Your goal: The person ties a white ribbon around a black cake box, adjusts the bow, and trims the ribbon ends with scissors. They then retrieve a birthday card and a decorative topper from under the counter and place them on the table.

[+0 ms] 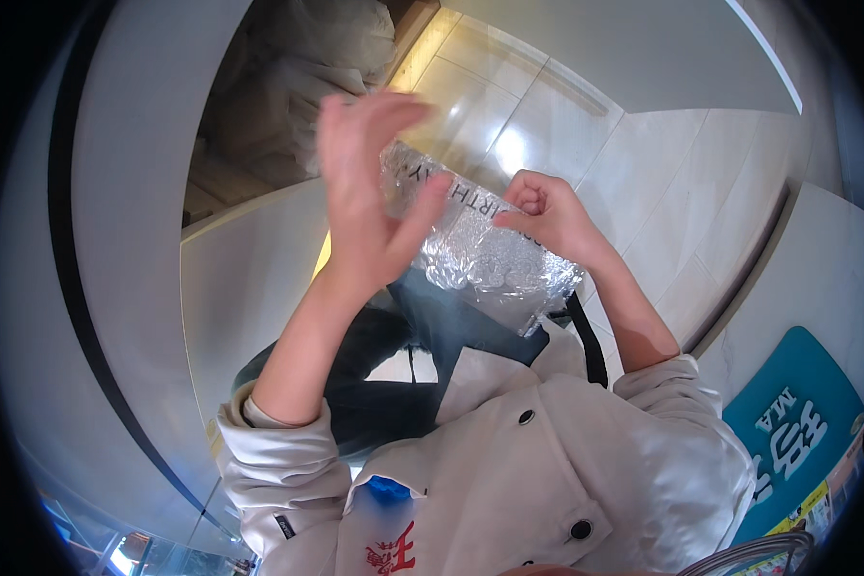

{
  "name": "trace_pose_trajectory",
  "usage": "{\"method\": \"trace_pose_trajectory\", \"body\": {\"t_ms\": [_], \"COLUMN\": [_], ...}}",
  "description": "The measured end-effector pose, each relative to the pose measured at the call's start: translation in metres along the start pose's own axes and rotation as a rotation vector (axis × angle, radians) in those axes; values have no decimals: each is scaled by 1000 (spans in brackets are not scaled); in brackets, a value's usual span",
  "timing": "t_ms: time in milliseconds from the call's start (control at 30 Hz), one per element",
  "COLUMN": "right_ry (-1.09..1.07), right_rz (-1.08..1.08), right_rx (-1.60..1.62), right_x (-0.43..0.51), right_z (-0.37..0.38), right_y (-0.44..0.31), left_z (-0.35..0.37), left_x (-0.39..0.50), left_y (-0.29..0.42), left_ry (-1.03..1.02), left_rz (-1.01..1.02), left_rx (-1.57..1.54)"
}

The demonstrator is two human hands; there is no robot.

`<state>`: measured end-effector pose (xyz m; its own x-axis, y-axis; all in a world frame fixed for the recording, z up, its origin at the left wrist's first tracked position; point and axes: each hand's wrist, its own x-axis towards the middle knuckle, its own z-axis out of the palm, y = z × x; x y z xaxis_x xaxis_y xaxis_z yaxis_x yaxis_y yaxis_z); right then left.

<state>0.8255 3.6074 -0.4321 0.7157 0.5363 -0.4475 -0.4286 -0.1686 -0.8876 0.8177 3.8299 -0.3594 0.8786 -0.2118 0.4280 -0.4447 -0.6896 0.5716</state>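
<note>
A crinkled clear plastic packet (489, 252) with large dark printed letters hangs above my knees, its surface shiny with reflections. My right hand (515, 209) pinches its upper edge between thumb and curled fingers. Blurred by motion, my left hand (403, 155) is raised at the packet's left end, fingers apart and thumb in front of the lettering. It does not appear to grip the packet. What lies inside the plastic cannot be made out clearly.
Beyond the hands, an open cabinet compartment holds pale plastic bags (338, 43). Its light panel (252, 252) stands at left. Tiled floor (641, 187) lies ahead, with a grey panel (662, 50) above. At right, a teal sign (799, 403) leans on a pale surface (821, 252).
</note>
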Motion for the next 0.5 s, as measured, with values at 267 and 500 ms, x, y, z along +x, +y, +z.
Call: {"method": "trace_pose_trajectory", "body": {"t_ms": [267,500], "right_ry": [-80,-31], "right_rz": [-279,-231], "right_rx": [-611,-822], "right_x": [-33,-49], "right_z": [17,10], "right_y": [6,-2], "left_z": [17,13], "left_x": [-65,-74], "left_y": [9,0], "left_ry": [-926,-890], "left_rz": [-241,-321], "left_rx": [-23,16]}}
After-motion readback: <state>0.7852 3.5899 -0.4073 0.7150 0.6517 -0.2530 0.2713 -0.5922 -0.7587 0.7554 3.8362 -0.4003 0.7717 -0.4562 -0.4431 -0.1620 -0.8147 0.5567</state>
